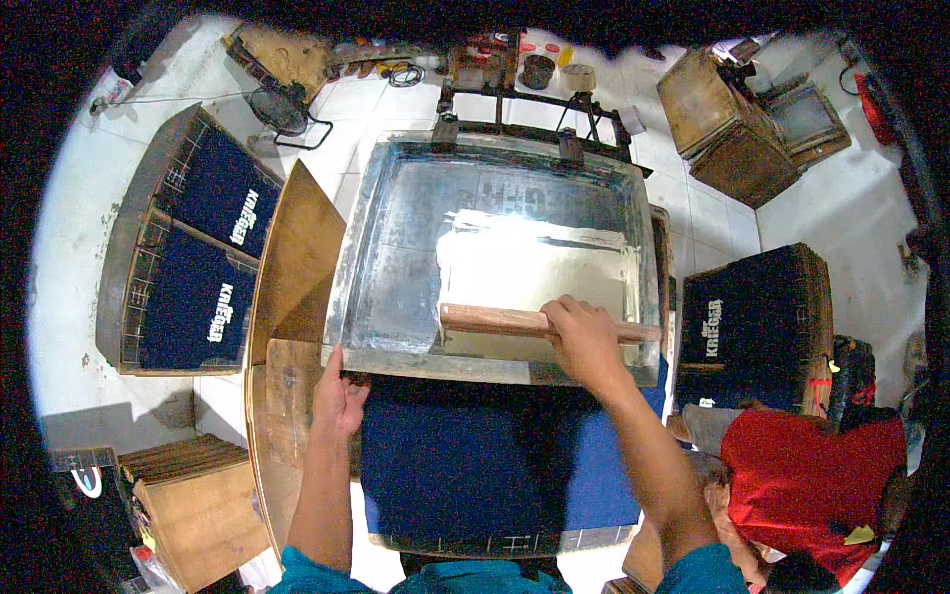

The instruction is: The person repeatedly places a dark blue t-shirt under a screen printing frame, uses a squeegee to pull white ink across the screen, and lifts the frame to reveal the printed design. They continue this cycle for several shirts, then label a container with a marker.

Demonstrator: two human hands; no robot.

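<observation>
Since it's the biggest thing in front of us, we start w/ the screen frame (pixel 445 368), its far edge at the dark metal clamps (pixel 571 146). Navy cloth (pixel 475 455) shows below its near edge; can't tell if the mesh touches it. Lower R, near our R arm, is a person in a red top (pixel 807 475). Pale ink patch (pixel 544 272) covers the mid-R mesh. Wooden squeegee (pixel 495 320) lies L–R across the near part of the screen, R end by the side rail. Our R hand (pixel 584 342) is closed round the squeegee, R of its middle; our L hand (pixel 339 396) grips the frame's near-L corner, thumb up, fingers curled below.
</observation>
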